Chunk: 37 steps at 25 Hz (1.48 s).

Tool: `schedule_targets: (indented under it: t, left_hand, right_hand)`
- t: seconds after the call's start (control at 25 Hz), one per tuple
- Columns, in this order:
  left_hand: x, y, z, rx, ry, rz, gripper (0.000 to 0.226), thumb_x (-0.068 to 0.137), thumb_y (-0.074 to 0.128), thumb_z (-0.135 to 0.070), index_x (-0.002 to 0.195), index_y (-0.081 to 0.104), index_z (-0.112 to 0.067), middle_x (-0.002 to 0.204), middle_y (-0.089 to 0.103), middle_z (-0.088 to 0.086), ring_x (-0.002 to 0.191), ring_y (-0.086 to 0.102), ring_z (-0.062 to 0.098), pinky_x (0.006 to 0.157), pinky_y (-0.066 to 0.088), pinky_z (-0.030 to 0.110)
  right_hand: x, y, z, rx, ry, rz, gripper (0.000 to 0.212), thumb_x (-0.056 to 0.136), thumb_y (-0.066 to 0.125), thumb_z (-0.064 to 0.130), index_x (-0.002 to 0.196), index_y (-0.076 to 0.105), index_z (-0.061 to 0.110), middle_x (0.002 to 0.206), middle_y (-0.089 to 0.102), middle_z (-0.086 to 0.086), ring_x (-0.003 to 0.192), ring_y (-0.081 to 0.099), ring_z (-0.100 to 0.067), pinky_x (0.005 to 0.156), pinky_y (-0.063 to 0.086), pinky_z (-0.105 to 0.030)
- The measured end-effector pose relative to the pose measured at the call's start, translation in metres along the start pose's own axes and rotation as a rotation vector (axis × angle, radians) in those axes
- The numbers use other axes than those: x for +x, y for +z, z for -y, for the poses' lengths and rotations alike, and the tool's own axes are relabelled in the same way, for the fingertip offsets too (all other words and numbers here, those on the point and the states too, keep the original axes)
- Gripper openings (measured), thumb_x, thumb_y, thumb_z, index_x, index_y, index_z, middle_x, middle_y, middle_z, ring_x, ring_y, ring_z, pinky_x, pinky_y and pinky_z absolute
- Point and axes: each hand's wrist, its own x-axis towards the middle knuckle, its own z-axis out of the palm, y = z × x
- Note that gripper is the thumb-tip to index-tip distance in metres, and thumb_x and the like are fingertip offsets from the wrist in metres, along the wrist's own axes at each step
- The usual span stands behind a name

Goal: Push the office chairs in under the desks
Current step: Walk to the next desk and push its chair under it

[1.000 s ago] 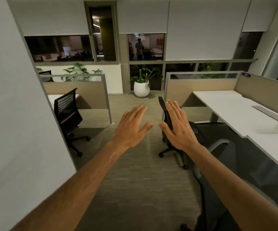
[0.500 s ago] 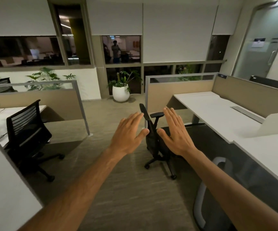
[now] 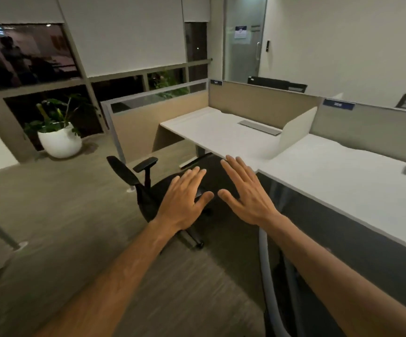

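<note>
Nearer now, black mesh chair (image 3: 146,188) faces smooth white desk (image 3: 221,135); both hands (image 3: 185,203) flat, empty.

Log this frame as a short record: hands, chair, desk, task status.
left hand: open, fingers spread, holding nothing
right hand: open, fingers spread, holding nothing
black office chair: on the carpet beside the white desk, backrest out in the aisle
contact with chair: cannot tell
status: chair not yet fully under the desk
</note>
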Motion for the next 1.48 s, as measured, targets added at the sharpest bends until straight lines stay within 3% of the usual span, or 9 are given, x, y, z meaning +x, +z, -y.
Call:
schedule_targets:
  t: [0.36,0.68,0.84,1.0,1.24,1.48]
  left_hand:
    - [0.115,0.085,-0.01,-0.128,0.424,0.227,0.075,0.101,0.027,-0.07,0.161,0.023,-0.025,0.168,0.023,-0.001,0.156,0.014,0.017,0.127,0.014,0.047]
    - [0.139,0.156,-0.073,-0.26,0.6,0.378,0.072,0.101,0.029,-0.067,0.161,0.021,-0.028,0.168,0.023,-0.003,0.155,0.015,0.013,0.127,0.009,0.041]
    - [0.138,0.182,-0.094,-0.264,0.702,0.475,0.073,0.101,0.029,-0.065,0.161,0.022,-0.024,0.168,0.023,-0.001,0.155,0.016,0.015,0.127,0.012,0.045]
    - [0.141,0.207,-0.118,-0.261,0.923,0.549,0.067,0.105,0.035,-0.058,0.161,0.023,-0.024,0.168,0.024,-0.001,0.155,0.017,0.014,0.125,0.01,0.04]
    - [0.149,0.235,-0.105,-0.213,1.102,0.695,0.066,0.104,0.033,-0.06,0.161,0.019,-0.03,0.168,0.022,-0.005,0.154,0.016,0.011,0.125,0.009,0.039]
    - [0.156,0.258,-0.073,-0.044,1.234,0.958,0.064,0.103,0.037,-0.061,0.16,0.018,-0.04,0.171,0.011,-0.007,0.156,0.009,0.016,0.127,0.006,0.051]
  right_hand:
    - [-0.032,-0.013,-0.06,-0.185,0.444,-0.167,0.073,0.102,0.038,0.063,0.162,0.007,0.034,0.171,0.003,0.01,0.156,-0.007,-0.009,0.127,0.011,-0.05]
    - [-0.109,-0.031,-0.084,-0.23,0.714,-0.158,0.076,0.1,0.038,0.062,0.162,0.008,0.03,0.171,0.005,0.007,0.156,-0.005,-0.008,0.127,0.01,-0.048]
    - [-0.146,-0.021,-0.079,-0.225,0.841,-0.156,0.076,0.101,0.038,0.063,0.162,0.005,0.033,0.171,0.003,0.009,0.155,-0.006,-0.006,0.127,0.008,-0.047]
    - [-0.169,-0.009,-0.062,-0.306,1.01,-0.225,0.076,0.1,0.036,0.068,0.161,0.003,0.037,0.171,0.003,0.01,0.156,-0.004,-0.006,0.127,0.011,-0.047]
    - [-0.176,0.03,-0.028,-0.319,1.21,-0.31,0.073,0.098,0.035,0.071,0.153,-0.011,0.055,0.169,0.005,0.014,0.155,0.002,-0.002,0.125,0.015,-0.036]
    - [-0.177,0.085,-0.001,-0.258,1.403,-0.273,0.078,0.095,0.033,0.072,0.161,0.006,0.039,0.169,0.012,0.01,0.155,0.005,-0.007,0.126,0.016,-0.038]
